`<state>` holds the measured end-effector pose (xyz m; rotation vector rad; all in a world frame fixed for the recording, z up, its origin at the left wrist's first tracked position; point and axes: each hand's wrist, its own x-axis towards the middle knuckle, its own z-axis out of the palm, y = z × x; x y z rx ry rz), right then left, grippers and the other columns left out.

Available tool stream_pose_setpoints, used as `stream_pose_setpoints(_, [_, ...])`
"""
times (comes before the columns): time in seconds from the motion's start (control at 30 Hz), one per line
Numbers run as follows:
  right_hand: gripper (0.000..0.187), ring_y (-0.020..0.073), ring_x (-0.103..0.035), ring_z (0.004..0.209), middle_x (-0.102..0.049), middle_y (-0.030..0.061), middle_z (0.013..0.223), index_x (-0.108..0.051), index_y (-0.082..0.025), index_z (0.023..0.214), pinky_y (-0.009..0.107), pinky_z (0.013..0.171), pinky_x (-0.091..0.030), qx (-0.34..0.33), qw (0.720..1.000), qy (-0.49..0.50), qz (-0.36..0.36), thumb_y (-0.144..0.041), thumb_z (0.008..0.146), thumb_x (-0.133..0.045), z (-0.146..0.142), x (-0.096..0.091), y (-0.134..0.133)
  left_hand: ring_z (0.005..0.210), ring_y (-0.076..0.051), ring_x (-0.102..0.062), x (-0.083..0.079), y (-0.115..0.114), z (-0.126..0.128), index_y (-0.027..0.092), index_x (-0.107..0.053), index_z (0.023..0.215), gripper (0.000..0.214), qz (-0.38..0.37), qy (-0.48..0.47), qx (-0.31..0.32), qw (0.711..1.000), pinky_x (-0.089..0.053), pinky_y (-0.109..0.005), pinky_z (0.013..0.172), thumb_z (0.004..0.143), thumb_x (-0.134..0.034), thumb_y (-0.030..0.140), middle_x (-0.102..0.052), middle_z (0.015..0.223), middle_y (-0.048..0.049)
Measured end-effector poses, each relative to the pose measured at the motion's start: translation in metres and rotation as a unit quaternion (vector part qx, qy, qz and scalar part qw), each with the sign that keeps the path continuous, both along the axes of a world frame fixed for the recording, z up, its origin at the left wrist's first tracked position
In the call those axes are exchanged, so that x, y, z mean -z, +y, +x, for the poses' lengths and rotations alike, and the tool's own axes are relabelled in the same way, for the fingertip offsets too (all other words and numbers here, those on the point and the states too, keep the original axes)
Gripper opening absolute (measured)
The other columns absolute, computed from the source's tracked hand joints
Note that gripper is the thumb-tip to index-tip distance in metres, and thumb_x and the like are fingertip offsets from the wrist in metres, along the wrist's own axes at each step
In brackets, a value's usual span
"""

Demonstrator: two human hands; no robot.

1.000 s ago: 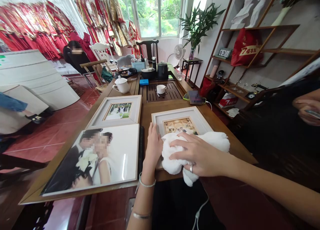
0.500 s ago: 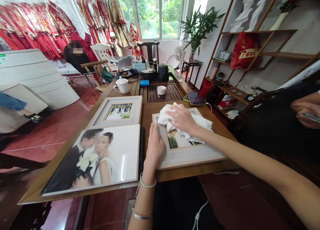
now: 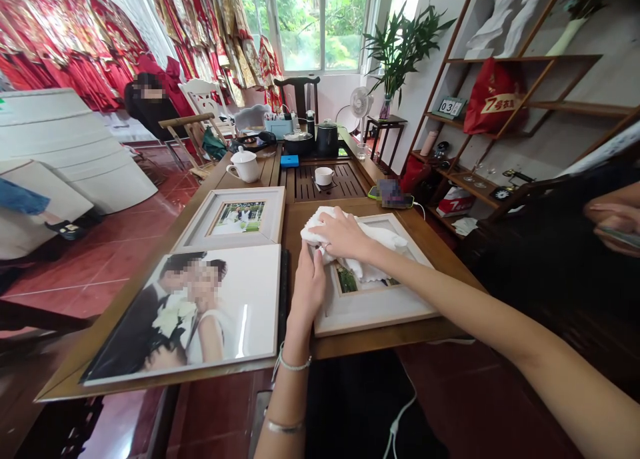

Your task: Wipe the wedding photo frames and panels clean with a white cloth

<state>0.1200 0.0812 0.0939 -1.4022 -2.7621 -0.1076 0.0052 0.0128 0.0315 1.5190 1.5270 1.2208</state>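
Observation:
My right hand [image 3: 345,234] presses a bunched white cloth [image 3: 385,236] onto the upper left corner of a light wooden picture frame [image 3: 370,322]. Under the cloth, part of the framed photo [image 3: 349,280] shows green plants; the rest is covered. At the frame's left edge, my left hand [image 3: 309,282] grips the side, its fingertips close to the cloth. To the left lie a large glossy photo print [image 3: 260,279] of two people and, behind it, a second frame [image 3: 275,212] holding a smaller outdoor photo.
On the wooden table [image 3: 325,344] stand a lidded white teapot [image 3: 245,166], a small white cup [image 3: 323,176] on a slatted tea tray, a blue box [image 3: 289,161] and a phone [image 3: 393,194] with a cable. Another person's hands [image 3: 617,219] show at the right edge.
My right hand and the cloth have moved left across the frame to its upper left corner. My left hand stays at the frame's left side, shifted slightly.

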Motion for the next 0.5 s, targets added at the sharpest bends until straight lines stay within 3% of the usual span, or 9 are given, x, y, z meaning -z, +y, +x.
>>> stream_pose_setpoints(0.2, [0.033,0.0327,-0.043,0.11,-0.057,0.0091,0.114,-0.066,-0.027,0.113,0.04,0.078,-0.041,-0.065,0.995,0.033,-0.067,-0.018,0.084,-0.052,0.01,-0.006,-0.022,0.147,-0.026,-0.023,-0.012,-0.003,0.001,0.008,-0.017,0.153,0.068,-0.088,-0.034,-0.045,0.995,-0.022,-0.041,0.119,0.099,-0.023,0.05,-0.024,0.158,-0.0185])
stream_pose_setpoints(0.4, [0.026,0.029,-0.045,0.102,-0.058,0.0075,0.112,-0.069,-0.024,0.105,0.041,0.082,-0.04,-0.168,0.977,0.053,-0.117,-0.018,0.083,-0.057,0.031,-0.012,-0.048,0.147,-0.021,-0.025,-0.007,-0.001,-0.001,0.01,-0.038,0.145,0.061,-0.078,-0.034,-0.049,0.995,-0.018,-0.037,0.121,0.1,-0.02,0.046,-0.032,0.156,-0.0141])
stream_pose_setpoints(0.5, [0.02,0.0305,-0.045,0.106,-0.058,0.0074,0.114,-0.07,-0.024,0.101,0.045,0.084,-0.04,-0.218,0.968,0.044,-0.115,-0.021,0.085,-0.057,0.039,-0.014,-0.068,0.145,-0.022,-0.032,-0.002,0.002,-0.004,0.014,-0.044,0.141,0.052,-0.073,-0.035,-0.048,0.996,-0.022,-0.039,0.12,0.099,-0.032,0.041,-0.039,0.154,-0.0131])
